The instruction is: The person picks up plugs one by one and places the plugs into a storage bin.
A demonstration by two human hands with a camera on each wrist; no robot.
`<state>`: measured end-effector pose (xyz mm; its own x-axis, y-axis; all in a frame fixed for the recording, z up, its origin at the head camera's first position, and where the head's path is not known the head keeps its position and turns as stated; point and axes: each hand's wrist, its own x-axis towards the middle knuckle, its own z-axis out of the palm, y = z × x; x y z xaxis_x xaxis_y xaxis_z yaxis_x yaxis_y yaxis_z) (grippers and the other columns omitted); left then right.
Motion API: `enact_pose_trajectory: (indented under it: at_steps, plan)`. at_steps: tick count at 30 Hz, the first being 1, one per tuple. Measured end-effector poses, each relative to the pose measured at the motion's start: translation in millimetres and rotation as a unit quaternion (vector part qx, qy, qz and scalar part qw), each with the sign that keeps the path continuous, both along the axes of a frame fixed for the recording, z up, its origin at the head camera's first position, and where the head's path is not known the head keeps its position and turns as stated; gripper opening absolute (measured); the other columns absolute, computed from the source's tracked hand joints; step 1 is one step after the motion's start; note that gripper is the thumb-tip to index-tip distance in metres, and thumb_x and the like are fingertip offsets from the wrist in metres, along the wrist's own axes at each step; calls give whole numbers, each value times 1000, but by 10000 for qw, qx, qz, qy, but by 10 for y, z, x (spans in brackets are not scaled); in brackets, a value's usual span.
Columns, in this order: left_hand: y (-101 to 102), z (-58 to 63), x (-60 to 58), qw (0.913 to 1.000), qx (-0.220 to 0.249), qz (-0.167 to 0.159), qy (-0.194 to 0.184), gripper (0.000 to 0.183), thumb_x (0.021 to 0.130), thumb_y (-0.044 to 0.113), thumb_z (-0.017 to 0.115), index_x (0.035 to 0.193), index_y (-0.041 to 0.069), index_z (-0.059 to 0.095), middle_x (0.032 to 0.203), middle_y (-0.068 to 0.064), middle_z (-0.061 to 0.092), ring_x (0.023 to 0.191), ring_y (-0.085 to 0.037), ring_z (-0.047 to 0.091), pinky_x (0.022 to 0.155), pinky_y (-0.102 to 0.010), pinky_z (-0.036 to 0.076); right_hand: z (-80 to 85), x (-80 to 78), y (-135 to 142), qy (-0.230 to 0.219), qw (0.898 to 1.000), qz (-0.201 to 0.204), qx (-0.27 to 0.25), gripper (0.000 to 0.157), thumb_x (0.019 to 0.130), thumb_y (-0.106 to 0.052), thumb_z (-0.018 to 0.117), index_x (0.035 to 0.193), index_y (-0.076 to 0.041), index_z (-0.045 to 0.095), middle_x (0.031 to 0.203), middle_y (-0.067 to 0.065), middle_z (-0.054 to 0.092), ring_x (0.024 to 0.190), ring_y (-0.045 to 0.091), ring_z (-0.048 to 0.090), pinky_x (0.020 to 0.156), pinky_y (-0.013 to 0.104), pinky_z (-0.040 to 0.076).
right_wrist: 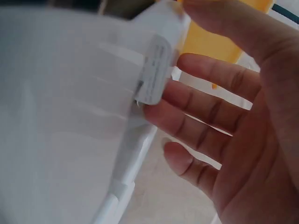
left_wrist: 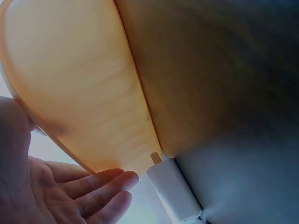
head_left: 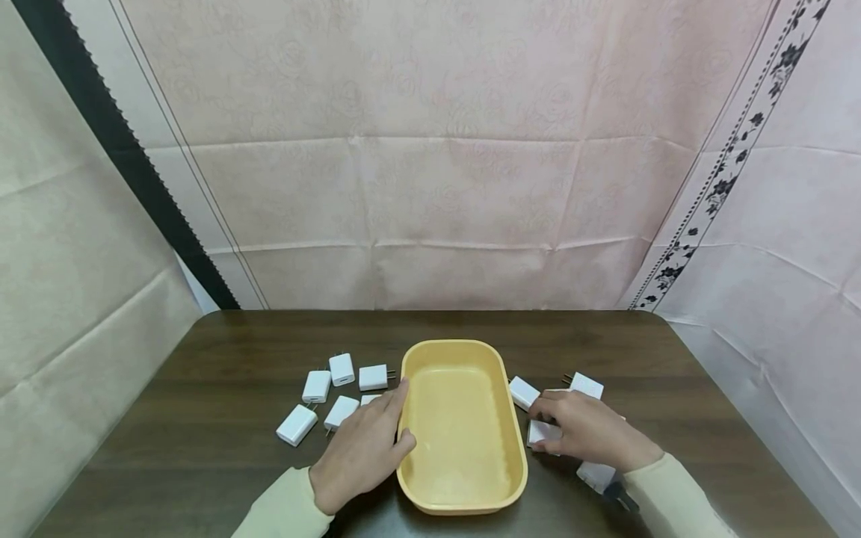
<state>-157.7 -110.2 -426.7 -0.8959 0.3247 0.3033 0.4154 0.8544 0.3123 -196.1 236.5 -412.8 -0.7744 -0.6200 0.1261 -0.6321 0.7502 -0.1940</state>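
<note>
A yellow plastic tray (head_left: 461, 433) with raised walls stands on the table, its inside bare. My left hand (head_left: 363, 453) rests against its left side, thumb over the rim and fingers mostly straight along the wall. In the left wrist view a white charger plug (left_wrist: 174, 189) lies near those fingertips. To the right of the tray, my right hand (head_left: 584, 424) pinches a white charger (head_left: 543, 432) between thumb and fingers, low at the table. Printed text shows on that charger (right_wrist: 156, 70) in the right wrist view. Other chargers beside it are partly hidden under the hand.
Several white chargers, such as one at the front left (head_left: 297, 425), lie left of the tray on the dark wooden table (head_left: 222, 418). More lie on the right, including one at the back (head_left: 587, 385) and one near the sleeve (head_left: 596, 476). Pale cloth (head_left: 464, 194) hangs behind.
</note>
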Motion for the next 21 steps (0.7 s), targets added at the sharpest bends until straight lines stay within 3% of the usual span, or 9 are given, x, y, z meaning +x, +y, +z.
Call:
enact_pose_trajectory:
  at_steps: [7,11,16,21]
  plan:
    - [1,1,-5,10000,-41,37,-27,63,93,24,59,150,0,46,145,-13,59,127,-27,62,103,-44,50,-56,15,-50,214,9987,4,464,38,75,-36,85,106,-18,74,103,-6,71,84,7,63,78,40,52]
    - [2,4,-9,10000,-32,24,-44,64,92,24,59,150,0,46,145,-13,59,127,-27,62,103,-44,50,-57,19,-66,300,9982,31,514,37,75,-34,85,107,-17,75,103,-5,72,85,9,64,79,44,53]
    - [1,9,-8,10000,-66,43,-17,64,92,24,60,150,1,47,144,-12,60,123,-26,64,101,-44,51,-53,20,-76,334,9979,58,546,33,76,-30,84,105,-18,74,100,-4,71,82,8,63,75,43,54]
    - [4,11,-9,9999,-102,79,-39,64,92,25,61,150,1,47,143,-12,61,122,-27,65,100,-44,51,-58,20,-49,762,9965,188,296,27,73,-25,82,99,-20,73,93,-7,67,75,6,60,69,34,52]
